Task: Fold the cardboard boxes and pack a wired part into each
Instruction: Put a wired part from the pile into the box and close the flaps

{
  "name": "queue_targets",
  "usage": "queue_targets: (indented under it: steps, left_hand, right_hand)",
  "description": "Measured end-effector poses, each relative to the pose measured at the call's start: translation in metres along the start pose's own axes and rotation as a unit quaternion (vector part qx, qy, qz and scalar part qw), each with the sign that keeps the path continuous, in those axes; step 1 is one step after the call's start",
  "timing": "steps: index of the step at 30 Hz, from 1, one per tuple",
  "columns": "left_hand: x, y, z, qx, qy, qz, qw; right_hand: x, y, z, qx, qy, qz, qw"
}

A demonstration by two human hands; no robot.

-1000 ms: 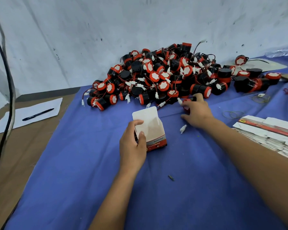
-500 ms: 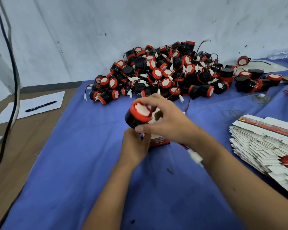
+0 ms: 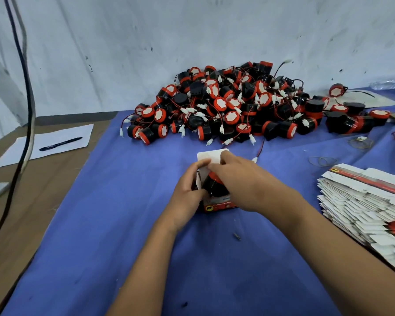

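A small white cardboard box [image 3: 218,205] with a red printed band stands on the blue cloth in the middle, its top flap [image 3: 211,156] up. My left hand [image 3: 187,193] grips the box's left side. My right hand [image 3: 240,181] presses a black and red wired part [image 3: 213,187] into the open box; the part sits partly inside. Its red wire and white plug [image 3: 255,159] trail out to the right. A big heap of the same black and red wired parts [image 3: 237,106] lies behind, against the wall.
A stack of flat white unfolded boxes [image 3: 369,201] lies at the right. A white sheet [image 3: 48,144] with a black pen [image 3: 61,143] rests on the brown table at the left. Black cables [image 3: 25,92] hang at the left. Loose rubber bands [image 3: 324,160] lie on the blue cloth.
My right hand took a wired part from the heap, carried it over the box, and has now pushed it down into the opening. My left hand kept hold of the box.
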State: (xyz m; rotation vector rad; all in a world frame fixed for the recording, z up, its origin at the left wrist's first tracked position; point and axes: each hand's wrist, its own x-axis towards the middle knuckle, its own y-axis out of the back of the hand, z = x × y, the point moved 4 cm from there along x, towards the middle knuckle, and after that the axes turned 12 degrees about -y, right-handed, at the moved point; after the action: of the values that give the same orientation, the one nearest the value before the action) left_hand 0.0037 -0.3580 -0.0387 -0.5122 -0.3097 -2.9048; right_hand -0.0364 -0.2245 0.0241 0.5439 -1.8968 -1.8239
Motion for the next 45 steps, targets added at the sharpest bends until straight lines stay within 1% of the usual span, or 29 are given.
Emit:
queue_targets:
  steps: [2,4,6,8,10,12,14,17,19,21,23,25,28,29,30,32,34,38,40,42,45]
  left_hand:
    - [0.000,-0.005,0.002,0.008,-0.001,-0.003,1.000]
    - [-0.001,-0.008,0.004,0.007,-0.006,-0.007,1.000]
    - [-0.001,-0.007,0.004,0.002,-0.003,-0.006,1.000]
    - [0.000,-0.005,0.003,0.005,0.001,-0.007,1.000]
    - [0.000,-0.005,0.002,0.004,-0.002,-0.009,1.000]
    - [0.001,-0.007,0.001,0.003,-0.004,-0.001,1.000]
    - [0.000,-0.011,0.001,-0.001,-0.001,0.022,1.000]
    - [0.000,-0.020,0.002,0.053,-0.026,0.046,0.997]
    - [0.000,-0.025,0.003,0.090,-0.040,0.062,0.993]
    - [0.001,-0.025,0.004,0.095,-0.040,0.082,0.991]
    - [0.002,-0.024,0.004,0.078,-0.024,0.094,0.992]
    - [0.003,-0.025,0.003,0.070,-0.011,0.097,0.993]
    - [0.003,-0.025,0.001,0.066,0.003,0.107,0.992]
    - [0.003,-0.024,0.000,0.057,0.007,0.113,0.992]
    - [0.002,-0.023,-0.001,0.046,0.009,0.119,0.992]
    - [0.002,-0.021,-0.005,0.033,0.027,0.133,0.990]
    - [0.002,-0.020,-0.008,0.032,0.056,0.145,0.987]
    - [0.006,-0.025,-0.006,0.095,0.051,0.131,0.985]
    - [0.005,-0.027,-0.005,0.098,0.053,0.126,0.986]
    - [0.005,-0.027,-0.006,0.085,0.063,0.132,0.986]
    - [0.004,-0.027,-0.006,0.077,0.074,0.145,0.984]
  right_hand:
    - [-0.002,-0.007,-0.002,-0.015,0.005,-0.031,0.999]
    - [0.000,-0.006,-0.001,0.025,0.004,-0.063,0.998]
    - [0.003,0.001,0.001,0.081,-0.007,-0.058,0.995]
    - [0.003,0.005,0.001,0.103,-0.015,-0.038,0.994]
    - [0.000,0.007,-0.001,0.069,-0.027,-0.014,0.997]
    - [-0.002,0.007,-0.003,0.041,-0.059,0.009,0.997]
    - [-0.002,0.006,-0.005,0.014,-0.075,0.008,0.997]
    - [-0.007,0.005,-0.011,-0.011,-0.055,-0.006,0.998]
    - [-0.014,0.007,-0.012,-0.057,-0.028,-0.009,0.998]
    - [-0.021,0.015,-0.002,-0.056,-0.056,0.015,0.997]
    - [-0.028,0.026,0.017,-0.007,-0.136,0.039,0.990]
    - [-0.032,0.035,0.032,0.067,-0.181,0.034,0.980]
    - [-0.029,0.040,0.030,0.221,-0.159,0.055,0.961]
    - [-0.027,0.040,0.025,0.255,-0.150,0.066,0.953]
    - [-0.025,0.038,0.021,0.265,-0.143,0.078,0.950]
    - [-0.019,0.029,0.018,0.229,-0.139,0.076,0.960]
    - [-0.011,0.022,0.020,0.157,-0.146,0.063,0.975]
    - [0.000,0.016,0.013,0.080,-0.154,0.069,0.982]
    - [0.001,0.012,0.009,0.072,-0.176,0.065,0.980]
    - [-0.002,0.013,0.006,0.075,-0.198,0.078,0.974]
    - [-0.004,0.018,-0.002,0.075,-0.202,0.092,0.972]
